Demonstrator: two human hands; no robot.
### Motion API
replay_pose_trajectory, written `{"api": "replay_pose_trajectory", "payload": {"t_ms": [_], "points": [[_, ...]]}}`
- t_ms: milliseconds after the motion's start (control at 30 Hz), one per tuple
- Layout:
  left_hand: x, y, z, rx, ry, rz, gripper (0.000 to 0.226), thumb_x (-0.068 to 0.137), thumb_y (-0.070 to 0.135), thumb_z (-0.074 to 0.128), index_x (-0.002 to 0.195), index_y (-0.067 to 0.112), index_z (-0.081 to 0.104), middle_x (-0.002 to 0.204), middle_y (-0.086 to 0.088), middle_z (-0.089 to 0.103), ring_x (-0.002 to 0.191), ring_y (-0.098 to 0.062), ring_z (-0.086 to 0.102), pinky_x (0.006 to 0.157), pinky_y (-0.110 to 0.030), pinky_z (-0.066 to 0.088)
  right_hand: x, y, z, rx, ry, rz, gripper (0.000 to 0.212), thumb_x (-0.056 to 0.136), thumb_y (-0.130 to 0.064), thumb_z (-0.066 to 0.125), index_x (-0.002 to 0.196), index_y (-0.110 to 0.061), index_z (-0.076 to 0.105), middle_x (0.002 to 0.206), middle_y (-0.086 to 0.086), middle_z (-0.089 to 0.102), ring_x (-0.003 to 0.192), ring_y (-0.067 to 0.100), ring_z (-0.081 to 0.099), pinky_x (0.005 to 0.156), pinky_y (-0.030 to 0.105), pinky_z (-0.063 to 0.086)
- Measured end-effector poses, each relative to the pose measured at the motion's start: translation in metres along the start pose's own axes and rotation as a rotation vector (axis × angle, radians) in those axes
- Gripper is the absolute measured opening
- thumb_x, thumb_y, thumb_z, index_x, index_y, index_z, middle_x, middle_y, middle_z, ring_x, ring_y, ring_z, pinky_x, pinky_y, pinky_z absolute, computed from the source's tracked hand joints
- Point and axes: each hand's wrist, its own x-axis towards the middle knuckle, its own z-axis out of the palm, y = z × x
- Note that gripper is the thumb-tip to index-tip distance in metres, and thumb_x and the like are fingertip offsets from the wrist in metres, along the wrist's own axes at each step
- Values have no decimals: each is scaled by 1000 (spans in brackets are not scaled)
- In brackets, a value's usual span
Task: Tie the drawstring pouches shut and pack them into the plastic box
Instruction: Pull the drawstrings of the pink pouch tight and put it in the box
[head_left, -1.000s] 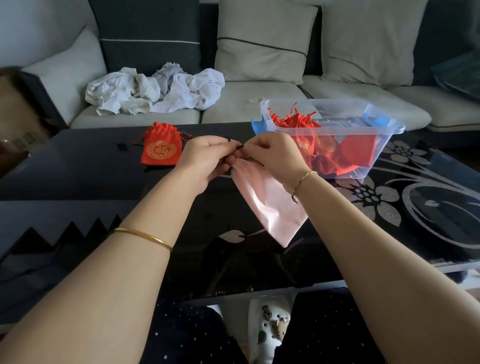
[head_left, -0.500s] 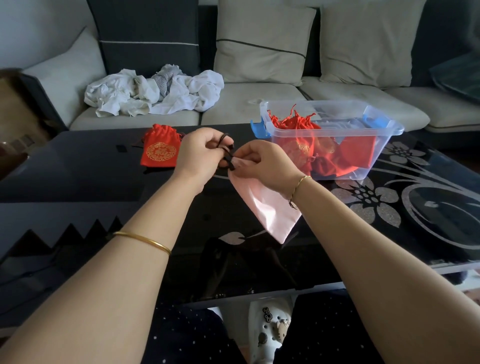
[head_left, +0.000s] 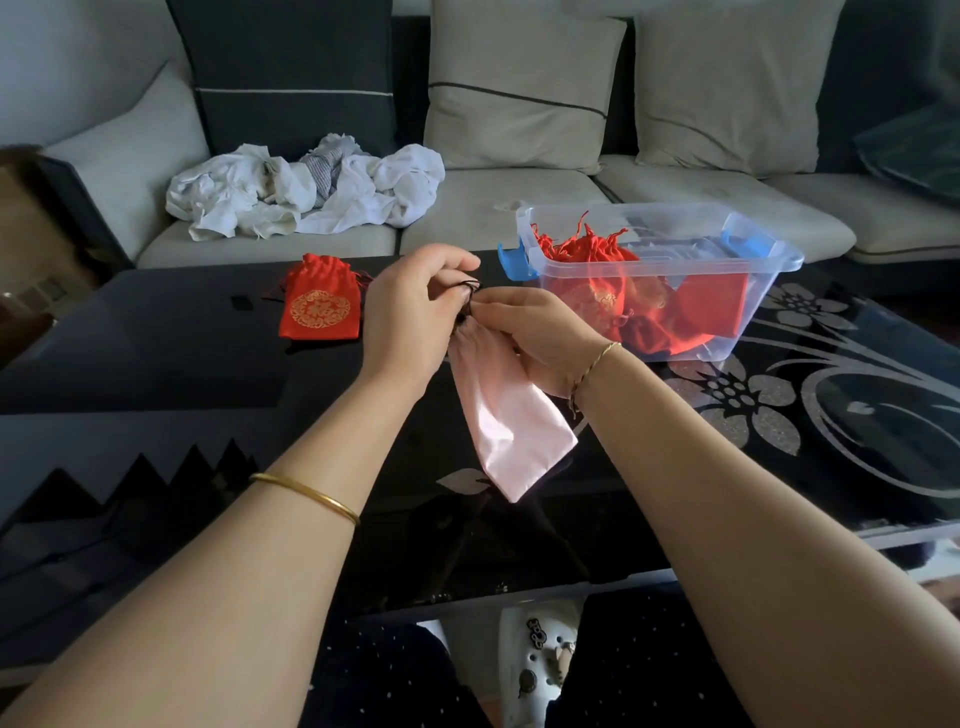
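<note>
A pale pink drawstring pouch (head_left: 511, 431) hangs over the black glass table (head_left: 156, 364), its gathered neck held between both hands. My left hand (head_left: 410, 317) pinches the dark drawstring (head_left: 470, 285) above the neck. My right hand (head_left: 535, 338) grips the pouch just below the neck, fingers curled round the fabric. A red pouch with a gold emblem (head_left: 321, 305) lies flat on the table to the left. The clear plastic box (head_left: 727, 270) with blue latches stands to the right and holds several red pouches (head_left: 597, 260).
A sofa (head_left: 493, 208) runs behind the table, with a heap of white cloth (head_left: 306, 192) on its left seat and cushions along the back. White flower patterns mark the table's right side. A white shoe (head_left: 540, 665) shows below the table's near edge.
The pouch's neck has been drawn tighter and the pouch hangs more upright. My left hand has lifted the dark cord above the neck, while my right hand has shifted down onto the fabric.
</note>
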Motion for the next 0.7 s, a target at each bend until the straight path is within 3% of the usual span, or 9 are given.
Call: {"api": "replay_pose_trajectory", "payload": {"t_ms": [100,233,367,567,633,700], "points": [[0,-1,-2,-16,-16,-8,31,83,-1,61,108,17,68,81,17,63,86,-1,61,81,-15,47,1,1,0,97,-28,15,13,92,-3,53,86,-5,64,69,6,65,58,11,63,60,21,55],[4,-2,-3,-91,-16,-69,26,83,1,64,104,15,69,81,13,65,80,0,64,76,-21,54,4,0,0,158,22,-23,12,92,-5,53,82,-4,61,72,9,62,63,16,60,66,26,51],[5,-5,0,-84,-18,-104,18,82,1,66,95,13,71,77,15,64,70,9,60,69,-9,48,10,-2,3,105,150,-48,22,90,-6,47,73,-6,59,67,10,57,60,19,55,62,29,44],[7,-2,8,-131,11,-194,17,82,-1,64,91,12,71,78,4,67,72,-1,62,73,-15,51,13,-2,9,148,198,-31,31,91,-6,39,63,-5,51,56,8,52,57,20,49,60,32,40],[6,-1,7,-84,34,-164,18,82,-2,62,92,10,71,80,3,66,72,-1,61,75,-15,51,14,0,9,-37,214,-122,31,93,-4,41,62,-6,48,59,6,49,60,17,46,64,34,40],[5,-2,7,-53,46,-147,19,82,-3,61,94,9,71,79,6,63,72,1,59,74,-14,50,12,1,6,-456,262,-253,27,93,-5,44,66,0,49,64,7,47,62,16,43,62,30,36]]}}
